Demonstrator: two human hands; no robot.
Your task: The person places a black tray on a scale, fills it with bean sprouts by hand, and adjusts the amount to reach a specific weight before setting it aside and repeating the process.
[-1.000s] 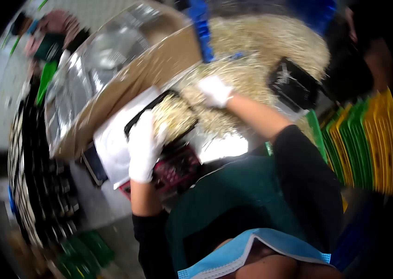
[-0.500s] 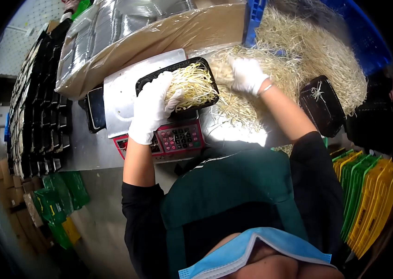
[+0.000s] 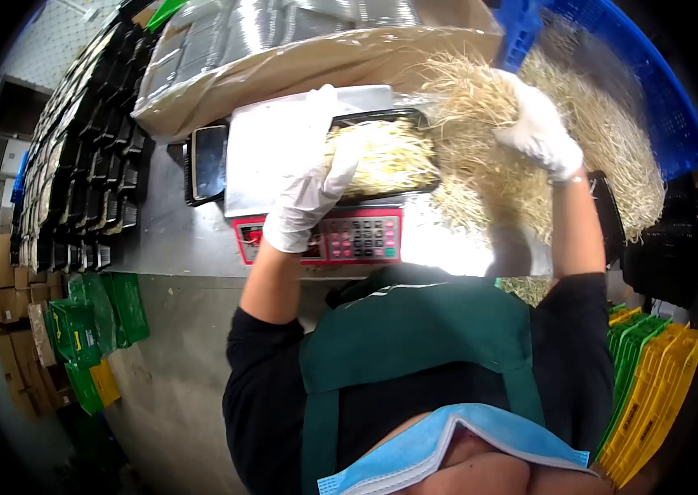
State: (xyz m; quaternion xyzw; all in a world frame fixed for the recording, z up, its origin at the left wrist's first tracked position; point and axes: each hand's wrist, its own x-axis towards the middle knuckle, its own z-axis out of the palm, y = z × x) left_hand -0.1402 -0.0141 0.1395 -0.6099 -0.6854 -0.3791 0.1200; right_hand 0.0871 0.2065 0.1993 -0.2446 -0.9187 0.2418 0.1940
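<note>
Clutching sprout clump [image 3: 468, 91] in my right hand [image 3: 540, 124]; left hand [image 3: 307, 181] flat, fingers spread, on sprouts [image 3: 390, 157] in tray [image 3: 390, 115] on scale [image 3: 357, 238].

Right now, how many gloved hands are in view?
2. The left hand lies on the filled tray on the scale. The right hand grips a clump of sprouts beside the blue crate. The dark right edge may hide others.
</note>
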